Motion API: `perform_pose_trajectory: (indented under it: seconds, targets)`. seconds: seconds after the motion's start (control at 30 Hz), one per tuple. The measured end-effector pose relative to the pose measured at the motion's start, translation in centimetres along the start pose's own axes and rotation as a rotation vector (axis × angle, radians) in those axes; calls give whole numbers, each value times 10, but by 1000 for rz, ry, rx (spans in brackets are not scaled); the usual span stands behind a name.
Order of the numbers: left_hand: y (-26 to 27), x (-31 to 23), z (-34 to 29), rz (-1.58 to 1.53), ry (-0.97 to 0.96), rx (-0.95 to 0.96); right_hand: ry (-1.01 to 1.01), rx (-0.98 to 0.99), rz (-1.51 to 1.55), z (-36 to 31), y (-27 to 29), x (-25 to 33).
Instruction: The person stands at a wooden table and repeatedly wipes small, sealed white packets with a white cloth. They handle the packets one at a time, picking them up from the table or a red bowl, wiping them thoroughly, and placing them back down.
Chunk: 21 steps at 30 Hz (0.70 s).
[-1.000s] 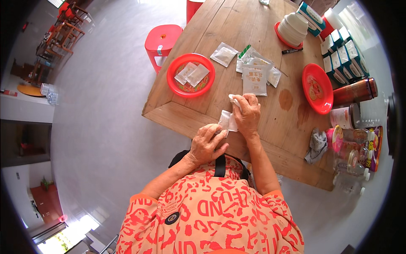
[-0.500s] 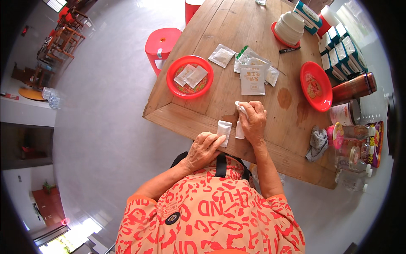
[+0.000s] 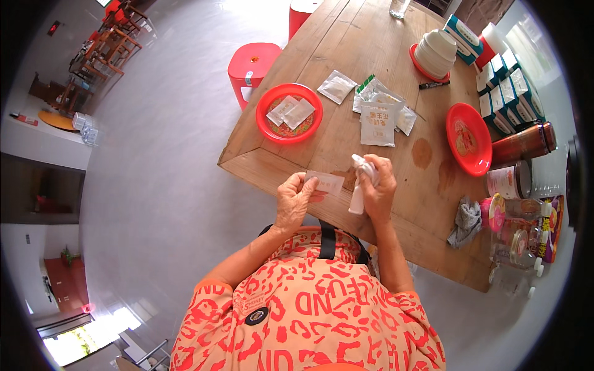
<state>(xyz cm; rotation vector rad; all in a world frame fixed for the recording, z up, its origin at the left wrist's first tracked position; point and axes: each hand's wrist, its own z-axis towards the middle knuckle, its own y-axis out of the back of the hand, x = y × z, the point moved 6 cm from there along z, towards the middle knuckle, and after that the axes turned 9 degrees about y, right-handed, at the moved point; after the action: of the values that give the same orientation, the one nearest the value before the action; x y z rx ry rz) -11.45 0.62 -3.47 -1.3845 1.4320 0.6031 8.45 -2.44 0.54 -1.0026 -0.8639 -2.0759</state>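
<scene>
Between the thumb and fingers of my left hand (image 3: pixel 296 199) is a small white sachet (image 3: pixel 325 183), held up near the table's front edge. My right hand (image 3: pixel 377 188) is closed round a crumpled white tissue (image 3: pixel 357 201), part of which hangs below the fingers. Ahead and to the left, a round red tray (image 3: pixel 265 133) carries two white sachets (image 3: pixel 298 114). One flat sachet (image 3: pixel 337 86) lies on the wood beyond the tray. Right of it is a loose pile of packets, with a larger white packet (image 3: pixel 377 125) in front.
The wooden table (image 3: pixel 260 167) has damp patches. To the right stand a red oval plate (image 3: pixel 482 151), a grey cloth (image 3: pixel 465 222), a copper-coloured flask (image 3: pixel 526 145), jars, bottles and tissue packs (image 3: pixel 513 93). Stacked bowls (image 3: pixel 435 52) are farther back. A red stool (image 3: pixel 253 59) stands left.
My left hand has lifted the sachet off the table edge and turned it sideways. My right hand has raised the tissue slightly. The whole view has shifted a little.
</scene>
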Motion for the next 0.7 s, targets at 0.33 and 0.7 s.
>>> perform_pose_trajectory:
  seconds: [0.33,0.7]
  targets:
    - [-12,23,12,-274,271,126,176,166,-393,-31,-24,14]
    - [-11,17,13,-255,306,143,288,207,-547,-20,-22,28]
